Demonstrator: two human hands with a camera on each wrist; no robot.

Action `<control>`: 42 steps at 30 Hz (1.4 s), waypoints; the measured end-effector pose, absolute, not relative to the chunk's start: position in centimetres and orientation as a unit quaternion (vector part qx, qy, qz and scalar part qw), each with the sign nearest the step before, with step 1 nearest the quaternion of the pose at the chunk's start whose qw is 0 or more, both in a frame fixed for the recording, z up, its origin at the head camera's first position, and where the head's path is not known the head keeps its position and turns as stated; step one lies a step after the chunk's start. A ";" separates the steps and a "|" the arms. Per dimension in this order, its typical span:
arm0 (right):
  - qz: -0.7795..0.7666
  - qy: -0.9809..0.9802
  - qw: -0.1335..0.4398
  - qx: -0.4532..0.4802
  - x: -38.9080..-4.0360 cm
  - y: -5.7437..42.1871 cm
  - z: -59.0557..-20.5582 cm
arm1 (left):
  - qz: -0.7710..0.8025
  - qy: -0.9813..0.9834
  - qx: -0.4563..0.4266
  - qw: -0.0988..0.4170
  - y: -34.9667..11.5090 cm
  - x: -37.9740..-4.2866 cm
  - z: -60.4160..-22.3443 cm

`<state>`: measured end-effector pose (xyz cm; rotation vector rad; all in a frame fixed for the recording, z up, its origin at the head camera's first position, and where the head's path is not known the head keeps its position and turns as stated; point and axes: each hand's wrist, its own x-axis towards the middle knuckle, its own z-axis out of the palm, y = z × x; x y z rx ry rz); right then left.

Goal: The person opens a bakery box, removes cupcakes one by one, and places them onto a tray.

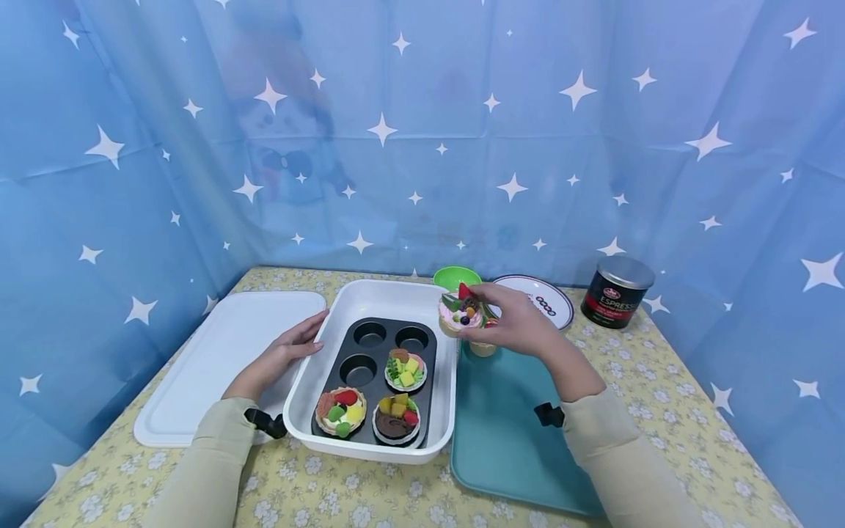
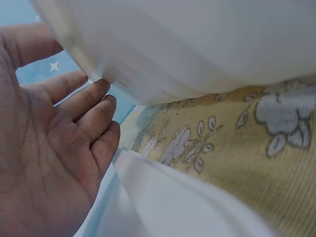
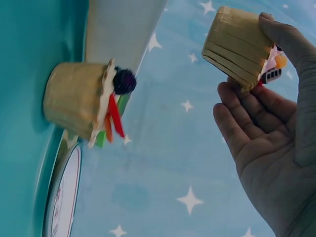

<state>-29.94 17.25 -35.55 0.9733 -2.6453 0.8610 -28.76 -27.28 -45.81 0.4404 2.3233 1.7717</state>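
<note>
One readable word — "ESPRESS", on the dark can [image 1: 617, 295].
Head view: pale capitals run across the can's front, the word cut off where the side curves away; the round red emblem [image 1: 612, 293] above has light lettering, too small to read; the line of small print on the red band [image 1: 607, 313] below, same. The plate [image 1: 551, 290] carries a row of dark ring-like marks — can't tell letters from pattern; right wrist view shows its print at a slant, illegible.

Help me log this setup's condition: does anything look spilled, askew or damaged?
Nothing stands out. Three cakes sit in cups of the muffin pan, the pan lies inside the white tub, and the held cake in the right hand looks intact; no spill shows.
</note>
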 end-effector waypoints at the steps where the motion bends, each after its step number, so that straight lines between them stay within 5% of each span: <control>1: 0.292 -0.895 0.097 0.323 -30.0 17.5 -35.6 | 0.596 0.783 0.148 0.093 -27.3 -28.8 -45.8; 42: 0.311 -0.936 0.042 0.157 -33.4 29.1 -38.0 | 0.597 0.784 0.142 0.095 -27.2 -28.9 -45.8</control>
